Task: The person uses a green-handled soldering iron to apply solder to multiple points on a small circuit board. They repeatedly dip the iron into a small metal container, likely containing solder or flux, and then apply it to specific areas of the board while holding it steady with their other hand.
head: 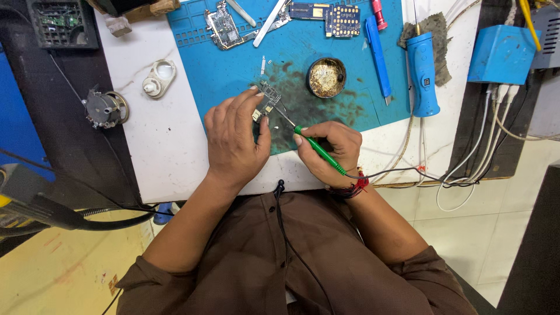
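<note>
We sit at an electronics repair bench: past the green soldering iron (318, 150) we grip lies a stained blue work mat (233, 70), with bare circuit boards (341, 17) at its far edge, a round tin of brass cleaning wool (326, 77) just beyond the tip, and white cables (478, 146) off to the right.

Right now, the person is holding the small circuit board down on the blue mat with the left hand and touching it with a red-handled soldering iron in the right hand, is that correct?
Not quite: the handle is green, not red. The head view shows the right hand holding a green-handled soldering iron with its tip at the small circuit board, which the left hand steadies on the blue mat.
</note>
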